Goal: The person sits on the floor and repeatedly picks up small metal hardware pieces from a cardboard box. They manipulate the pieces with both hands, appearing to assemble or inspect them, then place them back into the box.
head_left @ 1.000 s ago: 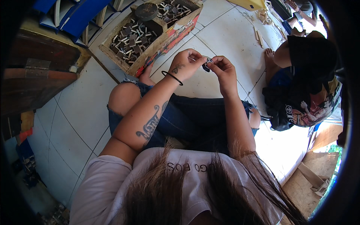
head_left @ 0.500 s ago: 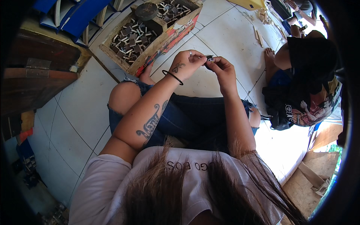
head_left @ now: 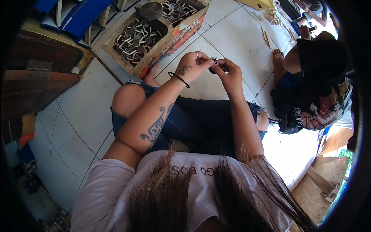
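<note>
Between my two hands, above my lap, is a small dark piece (head_left: 212, 70) with a pale mark on it; its exact kind is too small to make out. My left hand (head_left: 192, 65) pinches it from the left with thumb and fingers, wearing a ring and a black band at the wrist. From the other side my right hand (head_left: 230, 75) grips it with thumb and forefinger. Beyond my left hand stands a wooden crate (head_left: 160, 47) filled with many small dark squares and pale sticks (head_left: 137, 42). A round dark disc (head_left: 151, 11) rests on the crate's divider.
Blue panels with wooden slats (head_left: 79, 19) stand at the far left, above a dark wooden cabinet (head_left: 36, 73). A person in dark clothes (head_left: 322, 62) sits at the right, near wood strips (head_left: 266, 36) on the white tiled floor (head_left: 224, 29). Boards (head_left: 320, 181) lean at lower right.
My fingers have shifted slightly around the small dark piece, which has turned a little. My arms stay nearly where they were.
</note>
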Tool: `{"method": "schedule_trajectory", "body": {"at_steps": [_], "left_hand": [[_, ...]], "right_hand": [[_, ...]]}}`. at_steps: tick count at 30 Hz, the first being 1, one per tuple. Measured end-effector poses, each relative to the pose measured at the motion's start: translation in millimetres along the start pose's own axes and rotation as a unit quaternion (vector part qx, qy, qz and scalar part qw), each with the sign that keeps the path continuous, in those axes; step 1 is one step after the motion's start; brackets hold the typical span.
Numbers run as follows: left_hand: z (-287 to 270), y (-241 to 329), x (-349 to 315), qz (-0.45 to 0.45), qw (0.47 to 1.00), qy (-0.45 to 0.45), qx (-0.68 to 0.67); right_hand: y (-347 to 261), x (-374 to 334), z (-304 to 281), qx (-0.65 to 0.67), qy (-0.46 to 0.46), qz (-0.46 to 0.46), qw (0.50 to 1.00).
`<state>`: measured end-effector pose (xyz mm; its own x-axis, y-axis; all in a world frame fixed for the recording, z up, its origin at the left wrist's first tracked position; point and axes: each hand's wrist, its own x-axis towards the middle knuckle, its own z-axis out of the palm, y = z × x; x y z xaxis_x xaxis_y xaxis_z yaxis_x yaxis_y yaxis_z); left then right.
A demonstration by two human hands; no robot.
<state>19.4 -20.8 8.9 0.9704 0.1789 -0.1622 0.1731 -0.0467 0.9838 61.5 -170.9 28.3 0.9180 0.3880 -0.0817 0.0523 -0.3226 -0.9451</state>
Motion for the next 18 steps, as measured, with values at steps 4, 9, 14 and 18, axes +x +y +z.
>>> {"method": "schedule_trajectory", "body": {"at_steps": [4,9,14,18], "left_hand": [[2.0,0.2,-0.8,0.011,1.0,0.004,-0.027],[5.8,-7.9,0.9,0.016,0.997,0.015,-0.078],[7.0,-11.0,0.9,0.001,0.989,0.007,-0.15],[6.7,-9.5,0.7,-0.003,0.988,0.0,-0.153]], "right_hand": [[-4.3,-1.4,-0.1,-0.048,0.013,-0.051,0.997],[-6.9,-3.0,1.8,-0.076,0.028,-0.108,0.991],[-8.7,-3.3,2.7,-0.101,0.04,-0.138,0.984],[-10.4,-2.8,2.3,-0.113,0.045,-0.158,0.98]]}}
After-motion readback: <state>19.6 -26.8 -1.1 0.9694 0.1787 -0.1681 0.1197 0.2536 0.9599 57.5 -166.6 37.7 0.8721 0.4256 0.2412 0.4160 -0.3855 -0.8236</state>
